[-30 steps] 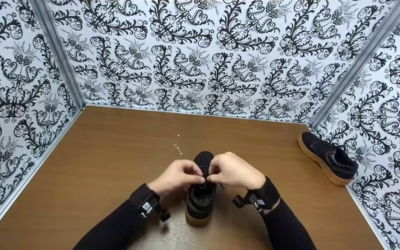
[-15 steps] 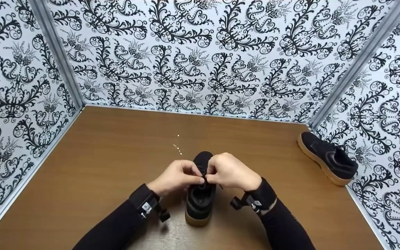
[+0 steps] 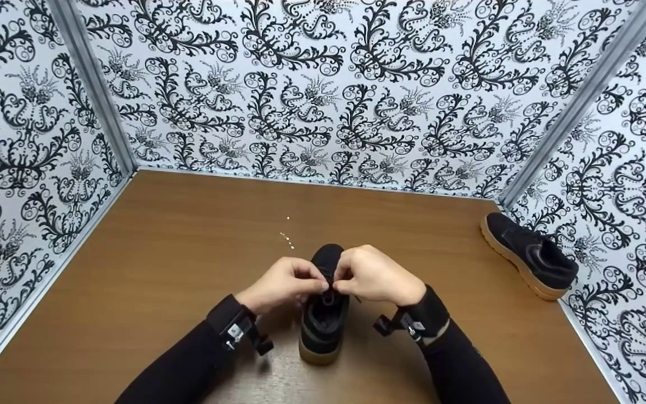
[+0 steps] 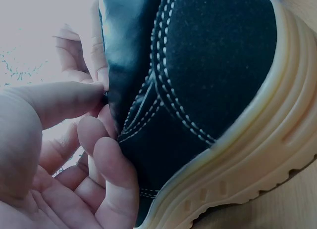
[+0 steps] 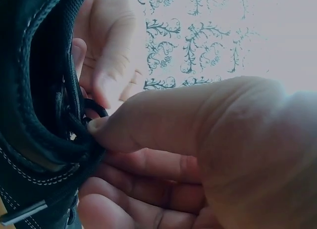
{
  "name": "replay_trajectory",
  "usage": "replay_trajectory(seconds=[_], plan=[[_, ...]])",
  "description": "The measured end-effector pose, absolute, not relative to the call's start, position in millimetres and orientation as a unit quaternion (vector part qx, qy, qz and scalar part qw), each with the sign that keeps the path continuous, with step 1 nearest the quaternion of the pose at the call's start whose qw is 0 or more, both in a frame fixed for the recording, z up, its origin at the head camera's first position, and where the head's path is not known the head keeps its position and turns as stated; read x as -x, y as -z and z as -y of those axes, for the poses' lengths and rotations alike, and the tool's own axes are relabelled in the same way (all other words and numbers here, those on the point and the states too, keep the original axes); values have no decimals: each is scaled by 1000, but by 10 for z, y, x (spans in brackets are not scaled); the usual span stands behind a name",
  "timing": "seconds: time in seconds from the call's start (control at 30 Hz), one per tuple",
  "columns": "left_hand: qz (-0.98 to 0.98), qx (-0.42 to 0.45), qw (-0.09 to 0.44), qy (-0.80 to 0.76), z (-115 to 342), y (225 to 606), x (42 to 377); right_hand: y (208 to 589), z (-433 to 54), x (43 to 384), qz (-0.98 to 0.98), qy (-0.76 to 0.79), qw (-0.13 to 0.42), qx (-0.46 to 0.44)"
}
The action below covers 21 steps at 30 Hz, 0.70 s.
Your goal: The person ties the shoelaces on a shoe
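Observation:
A black shoe with a tan sole stands at the table's middle, toe pointing away. Over its lacing, my left hand pinches a black shoelace between thumb and forefinger; only a dark bit shows at the fingertips in the left wrist view. My right hand pinches the lace from the other side, close to the left fingertips. A small loop of shoelace bends between both hands in the right wrist view. One lace end with a shiny tip hangs down the shoe's side. The knot itself is mostly hidden by fingers.
The matching black shoe lies by the right wall, at the far right of the brown table. Small white specks show beyond the near shoe's toe. Patterned walls enclose the back and both sides.
Both hands stay over the lacing with only slight shifts; the right hand moved a little left and then back. The left fingertips are slightly higher. Neither shoe has visibly moved.

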<state>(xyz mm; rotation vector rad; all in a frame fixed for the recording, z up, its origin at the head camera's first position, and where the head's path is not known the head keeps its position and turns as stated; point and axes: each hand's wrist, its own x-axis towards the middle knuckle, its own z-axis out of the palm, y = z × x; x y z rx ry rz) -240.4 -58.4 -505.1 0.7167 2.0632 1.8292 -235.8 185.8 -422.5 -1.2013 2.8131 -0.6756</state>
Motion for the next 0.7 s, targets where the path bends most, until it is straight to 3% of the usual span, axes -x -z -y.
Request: replay_trajectory(seconds=[0.7], plan=[[-714,-223,159,-644,597,5039,2408,4270,-1861,2379,-897,215,7,386]])
